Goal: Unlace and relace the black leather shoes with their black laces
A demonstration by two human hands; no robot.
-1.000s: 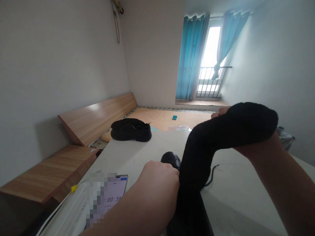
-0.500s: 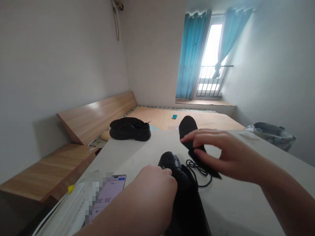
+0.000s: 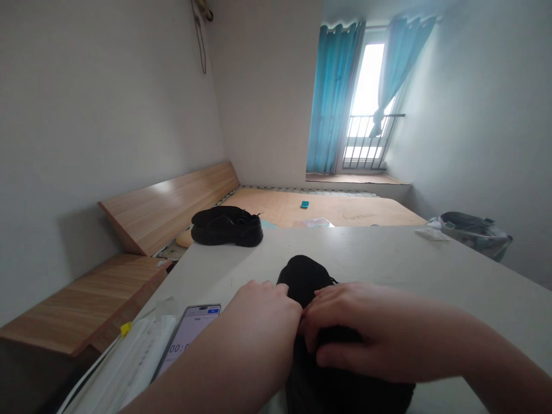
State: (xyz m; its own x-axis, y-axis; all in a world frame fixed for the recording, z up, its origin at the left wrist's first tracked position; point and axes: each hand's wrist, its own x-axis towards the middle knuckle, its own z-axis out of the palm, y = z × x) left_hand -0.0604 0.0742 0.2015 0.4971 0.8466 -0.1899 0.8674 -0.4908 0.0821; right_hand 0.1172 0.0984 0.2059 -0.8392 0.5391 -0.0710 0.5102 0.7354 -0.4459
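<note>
A black shoe (image 3: 304, 275) lies on the white table (image 3: 388, 259) right in front of me, toe pointing away. My left hand (image 3: 263, 313) grips its left side with curled fingers. My right hand (image 3: 349, 328) lies over the shoe's opening, fingers bent and pressing down into it. The black insole seen earlier is hidden, apparently under my right hand inside the shoe. A second black shoe (image 3: 227, 226) sits at the table's far left corner.
A phone (image 3: 187, 339) showing a timer lies at the near left, beside white papers (image 3: 125, 368). A wooden bed frame (image 3: 302, 210) and headboard (image 3: 168, 204) stand beyond the table. A bin with a bag (image 3: 472, 233) is at the right. Blue curtains (image 3: 332, 98) frame a window.
My right hand held the black insole up, brought it down toward the shoe, and now presses on the shoe's opening with the insole out of sight. My left hand stayed on the shoe.
</note>
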